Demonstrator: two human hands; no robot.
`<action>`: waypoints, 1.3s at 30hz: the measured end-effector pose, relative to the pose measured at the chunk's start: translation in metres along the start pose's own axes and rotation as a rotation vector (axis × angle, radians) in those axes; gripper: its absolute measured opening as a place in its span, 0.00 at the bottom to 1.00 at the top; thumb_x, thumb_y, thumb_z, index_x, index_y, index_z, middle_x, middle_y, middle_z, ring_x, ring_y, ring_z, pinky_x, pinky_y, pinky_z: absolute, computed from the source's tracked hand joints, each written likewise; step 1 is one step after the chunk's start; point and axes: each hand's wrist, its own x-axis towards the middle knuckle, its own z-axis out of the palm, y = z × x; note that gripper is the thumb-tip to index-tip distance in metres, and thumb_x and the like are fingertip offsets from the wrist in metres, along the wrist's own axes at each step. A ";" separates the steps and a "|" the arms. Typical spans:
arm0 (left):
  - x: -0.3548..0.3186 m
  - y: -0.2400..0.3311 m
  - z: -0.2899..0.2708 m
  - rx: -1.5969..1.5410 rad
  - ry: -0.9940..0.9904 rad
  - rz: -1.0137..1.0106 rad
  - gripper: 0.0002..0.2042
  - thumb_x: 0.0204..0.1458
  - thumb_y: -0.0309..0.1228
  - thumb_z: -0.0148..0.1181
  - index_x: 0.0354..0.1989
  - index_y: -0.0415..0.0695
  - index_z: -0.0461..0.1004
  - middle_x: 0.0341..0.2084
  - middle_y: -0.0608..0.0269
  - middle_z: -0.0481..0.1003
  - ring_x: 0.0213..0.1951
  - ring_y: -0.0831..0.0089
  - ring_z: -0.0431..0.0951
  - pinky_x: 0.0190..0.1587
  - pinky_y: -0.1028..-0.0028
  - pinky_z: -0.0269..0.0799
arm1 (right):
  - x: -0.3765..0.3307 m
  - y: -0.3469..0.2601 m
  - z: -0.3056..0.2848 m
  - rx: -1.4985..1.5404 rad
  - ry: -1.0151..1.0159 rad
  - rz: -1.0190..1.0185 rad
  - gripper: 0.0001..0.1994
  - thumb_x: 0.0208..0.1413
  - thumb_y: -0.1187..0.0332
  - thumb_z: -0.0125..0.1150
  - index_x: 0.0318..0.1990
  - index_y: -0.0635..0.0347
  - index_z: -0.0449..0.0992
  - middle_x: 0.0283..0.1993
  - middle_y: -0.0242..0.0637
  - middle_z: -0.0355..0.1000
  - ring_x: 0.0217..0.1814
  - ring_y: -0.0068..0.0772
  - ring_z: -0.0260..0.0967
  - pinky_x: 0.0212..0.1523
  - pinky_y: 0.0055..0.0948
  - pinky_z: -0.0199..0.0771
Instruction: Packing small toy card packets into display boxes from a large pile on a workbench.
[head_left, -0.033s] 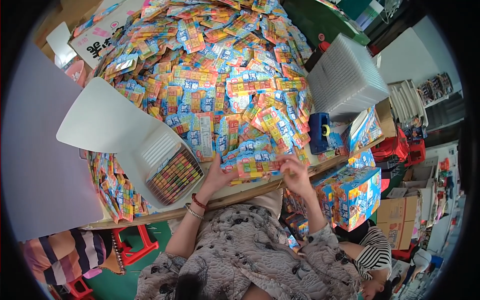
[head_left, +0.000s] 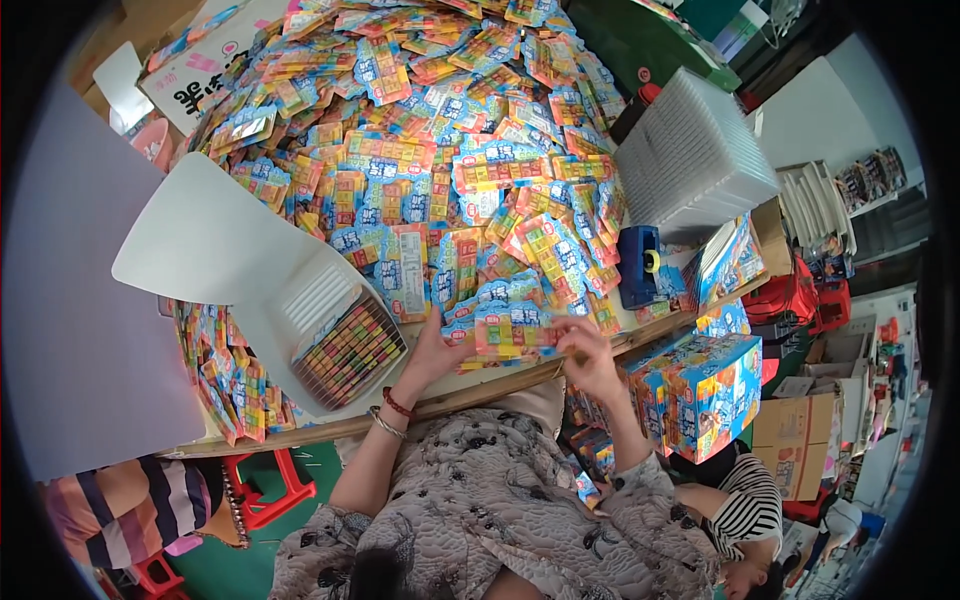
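We see the left hand [head_left: 436, 352] partly closed about the left end of a small stack of packets [head_left: 512, 332], its thumb toward the packets and its fingers along their side. The right hand [head_left: 590, 358] is at the stack's other end, fingers bent and partly apart; it is blurred there, so we cannot tell whether it grips anything. The stack lies near the front edge of the table [head_left: 460, 392], between the two hands, just before a great heap of packets [head_left: 390, 150] in blue, orange and yellow. Left of the left hand we find a white box [head_left: 258, 325], its broad flap [head_left: 205, 235] folded back over the heap; in it sits a clear tray [head_left: 385, 365] through whose side rows of small red, yellow and green squares show. Beyond the heap on the right we see a pile of clear plastic trays [head_left: 690, 150], tilted, with a blue tape dispenser [head_left: 638, 265] just beside it. Below the table's right edge stands a bright blue printed box [head_left: 708, 390], and farther off a brown carton [head_left: 792, 440]; we cannot see what either holds. At the far left is a pink basket [head_left: 153, 143], its contents too small to make out.
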 end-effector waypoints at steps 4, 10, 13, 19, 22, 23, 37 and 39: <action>0.001 -0.008 0.002 0.025 -0.004 0.065 0.39 0.45 0.30 0.72 0.61 0.36 0.51 0.48 0.58 0.70 0.41 0.78 0.75 0.33 0.79 0.76 | -0.018 -0.008 0.015 0.035 0.071 0.132 0.11 0.43 0.84 0.62 0.34 0.61 0.72 0.46 0.40 0.68 0.54 0.39 0.68 0.49 0.32 0.71; -0.002 -0.011 0.001 0.024 -0.016 0.059 0.39 0.46 0.29 0.71 0.63 0.39 0.49 0.50 0.58 0.69 0.43 0.77 0.75 0.42 0.77 0.76 | -0.032 0.004 0.025 -0.099 0.074 0.073 0.13 0.42 0.80 0.67 0.37 0.59 0.76 0.42 0.36 0.67 0.49 0.40 0.66 0.45 0.34 0.70; -0.003 -0.022 -0.002 -0.143 -0.015 0.026 0.36 0.47 0.27 0.70 0.61 0.39 0.52 0.49 0.59 0.70 0.42 0.77 0.75 0.41 0.75 0.76 | -0.031 0.002 0.031 -0.232 -0.056 -0.131 0.14 0.42 0.82 0.65 0.38 0.57 0.77 0.40 0.36 0.66 0.48 0.41 0.65 0.47 0.35 0.69; -0.015 -0.005 0.001 0.040 -0.121 0.085 0.37 0.43 0.24 0.72 0.59 0.39 0.55 0.48 0.60 0.72 0.39 0.77 0.76 0.37 0.74 0.78 | -0.025 0.013 0.047 -0.367 -0.035 -0.176 0.18 0.38 0.83 0.60 0.40 0.57 0.76 0.41 0.36 0.65 0.51 0.43 0.64 0.51 0.38 0.69; -0.021 0.006 0.003 -0.004 -0.129 -0.007 0.36 0.41 0.25 0.74 0.58 0.39 0.57 0.48 0.59 0.72 0.43 0.76 0.75 0.42 0.73 0.76 | -0.017 0.002 0.050 -0.372 -0.020 -0.179 0.13 0.40 0.80 0.62 0.36 0.56 0.77 0.38 0.35 0.67 0.52 0.41 0.63 0.52 0.40 0.68; -0.023 0.005 0.003 0.037 -0.104 -0.003 0.35 0.40 0.27 0.74 0.56 0.39 0.60 0.49 0.59 0.71 0.47 0.75 0.73 0.48 0.72 0.73 | -0.010 -0.012 0.044 -0.387 -0.070 -0.179 0.11 0.42 0.80 0.63 0.35 0.56 0.78 0.36 0.34 0.69 0.48 0.38 0.66 0.51 0.40 0.68; -0.026 -0.010 0.001 0.181 -0.111 0.281 0.48 0.37 0.24 0.74 0.68 0.42 0.49 0.62 0.56 0.60 0.63 0.67 0.60 0.64 0.68 0.59 | 0.140 -0.054 0.016 -0.269 -0.166 -0.388 0.14 0.41 0.75 0.70 0.38 0.59 0.77 0.40 0.37 0.66 0.43 0.37 0.67 0.42 0.32 0.69; -0.025 -0.006 0.002 0.169 -0.081 0.341 0.50 0.36 0.24 0.74 0.69 0.43 0.47 0.65 0.56 0.56 0.66 0.66 0.56 0.65 0.67 0.56 | 0.151 -0.026 0.005 -0.094 -0.206 -0.262 0.11 0.44 0.76 0.67 0.38 0.60 0.77 0.39 0.37 0.66 0.43 0.37 0.68 0.43 0.31 0.69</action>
